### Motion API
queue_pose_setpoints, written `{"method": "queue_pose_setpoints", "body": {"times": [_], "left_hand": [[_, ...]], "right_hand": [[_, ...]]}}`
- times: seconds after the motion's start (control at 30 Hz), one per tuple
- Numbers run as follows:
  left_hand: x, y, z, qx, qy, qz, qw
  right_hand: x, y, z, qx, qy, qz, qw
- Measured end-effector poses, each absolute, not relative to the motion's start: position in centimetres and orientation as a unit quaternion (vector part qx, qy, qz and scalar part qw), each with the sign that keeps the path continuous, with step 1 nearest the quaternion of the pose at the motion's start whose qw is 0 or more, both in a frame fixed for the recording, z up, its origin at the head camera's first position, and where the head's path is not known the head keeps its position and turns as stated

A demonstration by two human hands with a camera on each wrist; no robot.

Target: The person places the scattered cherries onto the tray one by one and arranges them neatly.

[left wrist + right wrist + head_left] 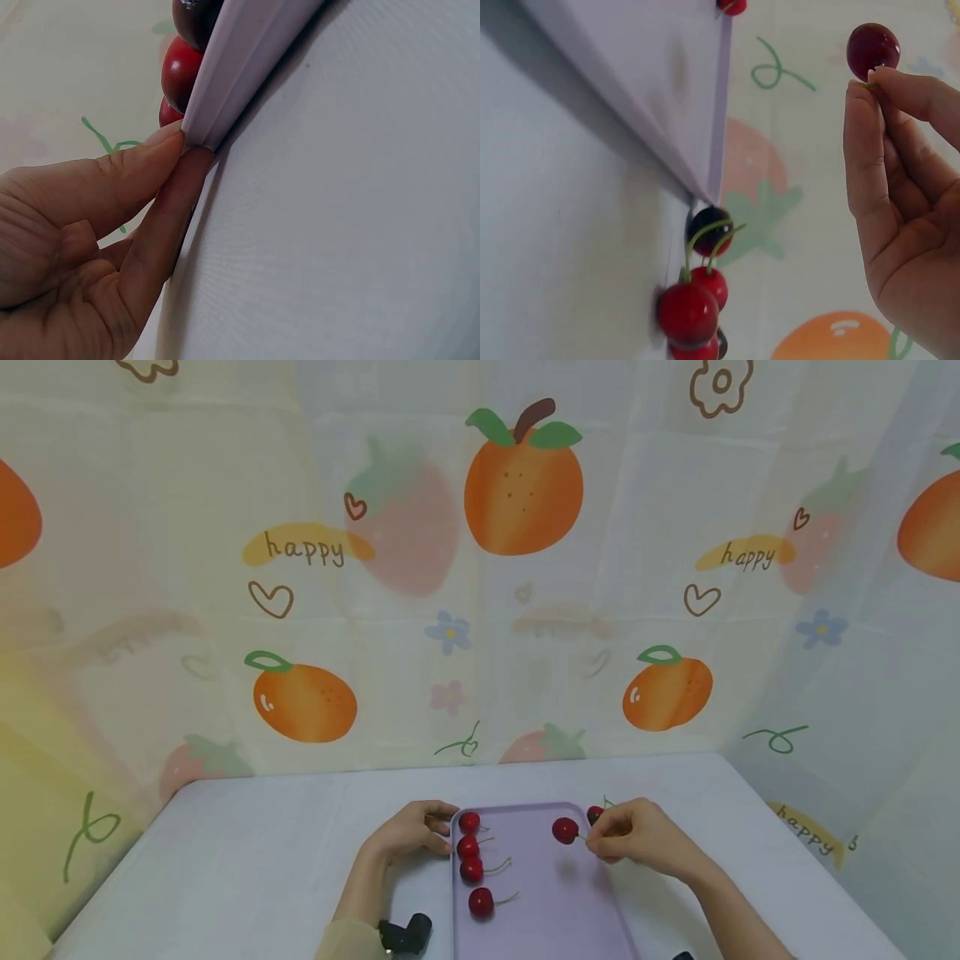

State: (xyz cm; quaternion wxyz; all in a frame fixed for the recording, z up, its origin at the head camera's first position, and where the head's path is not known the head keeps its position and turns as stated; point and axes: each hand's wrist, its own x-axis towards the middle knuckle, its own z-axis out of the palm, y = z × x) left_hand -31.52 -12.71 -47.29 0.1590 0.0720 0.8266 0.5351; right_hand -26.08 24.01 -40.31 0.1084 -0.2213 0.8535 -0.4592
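A purple tray [540, 893] lies on the table, with several red cherries [482, 903] in a column along its left side, stems pointing right. My left hand [411, 828] pinches the tray's left rim; the left wrist view shows the thumb above and a finger below the edge. Over the tray's right side, my right hand [637, 837] holds a dark red cherry [873, 51] by its stem between thumb and fingertip, raised off the tray. Beside the tray's far right corner, more cherries [688, 313] sit in a cluster, mostly behind the right hand in the head view.
A white cloth covers the table [285, 843]. Near the left forearm is a black object [407, 935], and another black piece [682, 956] shows at the bottom right. Behind the table hangs a fruit-printed curtain [480, 668].
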Motion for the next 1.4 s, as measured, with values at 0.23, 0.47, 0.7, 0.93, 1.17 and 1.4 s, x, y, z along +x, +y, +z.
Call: {"method": "queue_pose_setpoints", "body": {"times": [0.23,0.47,0.7,0.93,1.17,1.4], "left_hand": [[-31.7,-12.7,-47.5,0.073,0.828,0.532,0.162],[-31.7,-12.8,-47.5,0.076,0.828,0.531,0.164],[-31.7,-12.8,-47.3,0.080,0.835,0.521,0.157],[-31.6,-12.6,-47.4,0.079,0.837,0.521,0.151],[-31.5,-12.7,-47.3,0.080,0.834,0.526,0.149],[-31.5,-12.7,-47.2,0.077,0.831,0.529,0.153]], "right_hand": [[-26.0,21.8,-40.3,-0.245,0.848,-0.456,0.112],[-26.1,19.9,-40.6,-0.256,0.838,-0.465,0.128],[-26.3,18.4,-41.3,-0.266,0.823,-0.480,0.147],[-26.4,17.1,-42.0,-0.287,0.814,-0.479,0.162],[-26.2,16.1,-43.0,-0.326,0.803,-0.468,0.171],[-25.9,15.4,-43.7,-0.349,0.797,-0.460,0.178]]}}
